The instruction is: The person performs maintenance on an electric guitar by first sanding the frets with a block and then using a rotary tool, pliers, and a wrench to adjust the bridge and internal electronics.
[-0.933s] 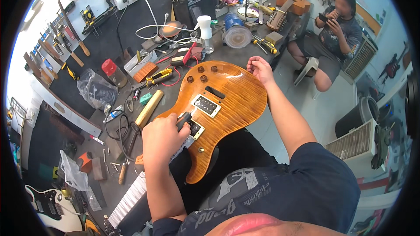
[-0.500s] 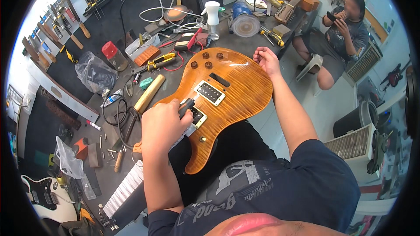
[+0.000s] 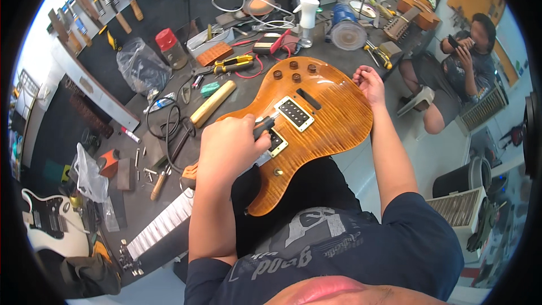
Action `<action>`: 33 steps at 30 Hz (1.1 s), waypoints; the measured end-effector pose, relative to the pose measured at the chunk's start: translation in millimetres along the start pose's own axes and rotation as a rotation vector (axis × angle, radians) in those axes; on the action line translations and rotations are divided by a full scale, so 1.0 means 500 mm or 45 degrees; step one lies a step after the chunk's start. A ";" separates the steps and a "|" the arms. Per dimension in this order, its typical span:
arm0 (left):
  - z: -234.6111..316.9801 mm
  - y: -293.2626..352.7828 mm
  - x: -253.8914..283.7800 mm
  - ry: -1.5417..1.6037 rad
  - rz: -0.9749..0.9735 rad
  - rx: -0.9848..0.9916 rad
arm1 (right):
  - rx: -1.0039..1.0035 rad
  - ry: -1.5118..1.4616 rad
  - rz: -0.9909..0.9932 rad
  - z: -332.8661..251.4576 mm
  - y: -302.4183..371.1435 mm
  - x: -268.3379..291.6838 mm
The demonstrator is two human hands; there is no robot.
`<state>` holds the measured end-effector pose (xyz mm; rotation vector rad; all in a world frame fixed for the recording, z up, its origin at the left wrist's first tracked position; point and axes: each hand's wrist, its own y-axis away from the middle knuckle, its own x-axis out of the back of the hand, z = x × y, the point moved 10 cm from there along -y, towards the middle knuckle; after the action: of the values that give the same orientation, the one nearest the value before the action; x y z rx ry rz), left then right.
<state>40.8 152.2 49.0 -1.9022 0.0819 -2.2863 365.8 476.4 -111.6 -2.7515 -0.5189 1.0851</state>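
Observation:
An amber flame-top electric guitar body lies tilted across my lap against the bench, with dark knobs and two pickups in cream rings. My left hand is closed around the dark handle of a screwdriver. The screwdriver's tip points at the near corner of the upper pickup; whether it sits in a screw is too small to tell. The lower pickup is partly hidden behind that hand. At the guitar's right edge, my right hand has its fingers curled together, and what they hold, if anything, is hidden.
Beyond the guitar lie yellow-handled pliers, a wooden stick and a white spray bottle. A white guitar is at the lower left. Chisels hang on the wall. A seated person holds a phone at the right.
The whole view has shifted, so the bench and guitar appear farther right. Both hands keep nearly the same places on the guitar, and the screwdriver stays by the upper pickup.

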 end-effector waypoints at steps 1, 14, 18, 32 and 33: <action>-0.001 0.000 0.000 0.004 0.002 -0.007 | 0.004 -0.008 0.007 -0.001 0.000 0.000; -0.011 0.002 -0.005 0.025 0.011 -0.027 | -0.013 0.059 -0.003 -0.003 -0.004 0.011; -0.011 0.004 -0.004 0.036 -0.002 -0.025 | -0.020 0.075 -0.005 -0.003 -0.004 0.010; -0.014 0.007 -0.011 0.027 -0.013 -0.035 | -0.015 0.114 0.026 -0.006 -0.002 0.016; -0.012 0.006 -0.010 0.025 -0.014 -0.034 | -0.013 0.114 0.030 -0.008 -0.001 0.018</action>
<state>36.0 149.5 42.5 -1.8982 0.1052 -2.3226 374.2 480.1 -114.3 -2.8060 -0.4828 0.9609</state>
